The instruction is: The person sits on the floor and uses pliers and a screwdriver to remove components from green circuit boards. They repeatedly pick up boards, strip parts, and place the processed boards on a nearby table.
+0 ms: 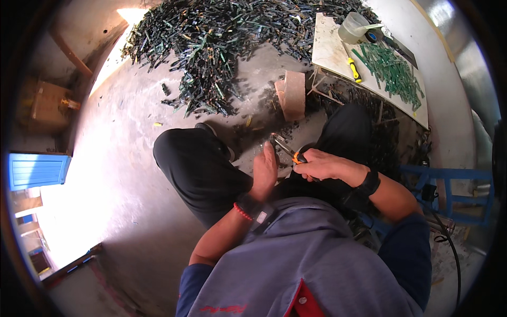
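Note:
My right hand (326, 165) is closed around a hand tool with an orange-and-black handle (299, 158). The tool's metal front slants up and left to my left fingertips; whether it is pliers or a screwdriver, I cannot tell. My left hand (265, 168) is closed, thumb up, on a small dark strip-like piece (272, 139) that meets the tool's tip. Most of that piece is hidden by my fingers. Both hands are between my knees, above the floor.
A big heap of dark strip-like pieces (211, 58) covers the floor ahead. On a low white board (330, 42) at the right lie green strips (393, 71), a yellow-black screwdriver (354, 70) and a plastic cup (353, 27). A pinkish block (294, 95) stands before me; a blue frame (449, 193) is at right.

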`<state>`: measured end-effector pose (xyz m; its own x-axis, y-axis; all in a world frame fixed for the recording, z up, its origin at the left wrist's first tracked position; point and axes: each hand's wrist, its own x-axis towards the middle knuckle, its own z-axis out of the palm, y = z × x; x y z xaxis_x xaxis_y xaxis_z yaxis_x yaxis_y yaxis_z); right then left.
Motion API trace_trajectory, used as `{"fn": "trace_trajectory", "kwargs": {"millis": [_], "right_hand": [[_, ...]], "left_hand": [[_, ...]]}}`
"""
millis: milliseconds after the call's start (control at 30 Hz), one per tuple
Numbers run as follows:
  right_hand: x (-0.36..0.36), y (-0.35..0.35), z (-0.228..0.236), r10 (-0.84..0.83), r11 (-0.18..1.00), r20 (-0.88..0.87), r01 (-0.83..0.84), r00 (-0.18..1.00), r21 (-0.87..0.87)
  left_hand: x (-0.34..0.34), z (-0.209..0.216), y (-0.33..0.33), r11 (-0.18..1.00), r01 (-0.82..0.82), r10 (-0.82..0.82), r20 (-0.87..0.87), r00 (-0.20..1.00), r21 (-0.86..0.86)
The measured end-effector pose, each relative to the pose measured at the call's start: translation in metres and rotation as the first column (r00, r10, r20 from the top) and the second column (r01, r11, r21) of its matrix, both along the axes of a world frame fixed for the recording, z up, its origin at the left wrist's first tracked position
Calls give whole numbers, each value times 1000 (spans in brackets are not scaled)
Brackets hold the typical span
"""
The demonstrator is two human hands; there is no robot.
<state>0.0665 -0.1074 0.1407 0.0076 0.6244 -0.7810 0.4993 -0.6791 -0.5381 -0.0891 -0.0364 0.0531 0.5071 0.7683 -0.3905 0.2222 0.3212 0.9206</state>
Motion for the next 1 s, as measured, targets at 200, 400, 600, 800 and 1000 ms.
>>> {"fn": "trace_trajectory", "kwargs": {"millis": [200, 400, 600, 800, 1000], "right_hand": [[-2, -1, 2, -209, 978, -251, 197, 945, -72], [-17, -11, -11, -523, 848, -511, 479, 683, -227], [-22, -10, -13, -229, 928, -44, 232, 972, 293], [13, -13, -25, -71, 731, 687, -430, 724, 529], [15, -11, -16, -12, 819, 527, -294, 850, 493]], "left_hand": [[0, -3, 1, 1000, -13, 14, 2, 1000, -18], [3, -6, 2, 999, -12, 12, -7, 1000, 51], [2, 5, 8, 997, -6, 5, 15, 1000, 79], [-5, 33, 12, 975, 53, -27, 122, 992, -217], [-8, 44, 13, 904, 52, -23, 75, 997, -424]]}}
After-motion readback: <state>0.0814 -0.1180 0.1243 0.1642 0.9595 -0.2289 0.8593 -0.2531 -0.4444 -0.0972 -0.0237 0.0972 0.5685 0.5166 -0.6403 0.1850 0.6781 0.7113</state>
